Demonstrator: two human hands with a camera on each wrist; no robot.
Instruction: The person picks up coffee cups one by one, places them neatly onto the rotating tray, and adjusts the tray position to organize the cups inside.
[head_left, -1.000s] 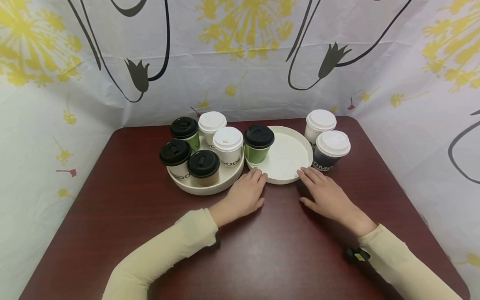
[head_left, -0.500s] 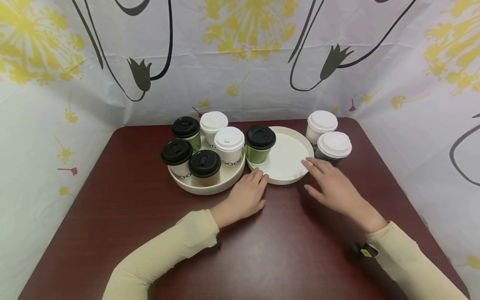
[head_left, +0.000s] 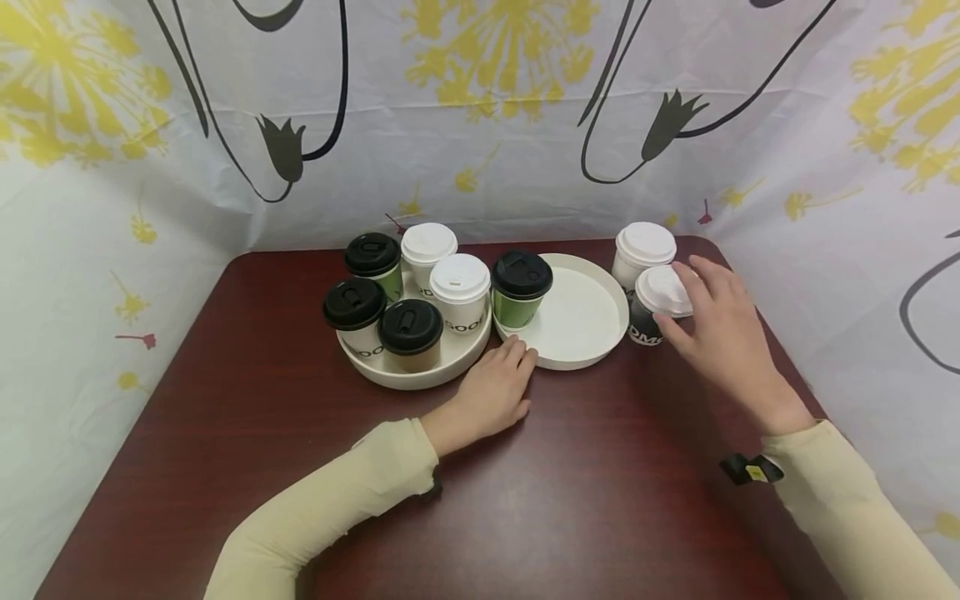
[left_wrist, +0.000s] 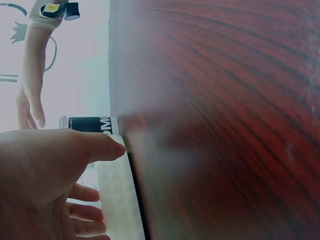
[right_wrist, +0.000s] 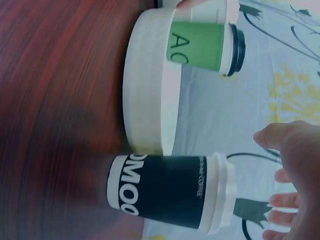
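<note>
In the head view my left hand (head_left: 491, 387) rests its fingers at the near rim of the right-hand white round tray (head_left: 592, 333). A green paper cup with a black lid (head_left: 517, 308) stands on that tray's left side. To the tray's right my right hand (head_left: 723, 342) is over a black paper cup with a white lid (right_wrist: 170, 192), its thumb and fingers spread. The right wrist view has a gap between those fingers and the lid. Behind the black cup stands a white-lidded white cup (head_left: 633, 258), partly covered by it.
A second white round tray (head_left: 405, 381), left of the first and close against it, bears several lidded cups, including a brown one (head_left: 412, 354) and a white one (head_left: 459, 308). Patterned cloth (head_left: 480, 167) hangs behind the dark red table (head_left: 480, 517).
My right hand has left the right tray's near rim, moving right and up to the black cup with the white lid. The left hand has stayed at the rim.
</note>
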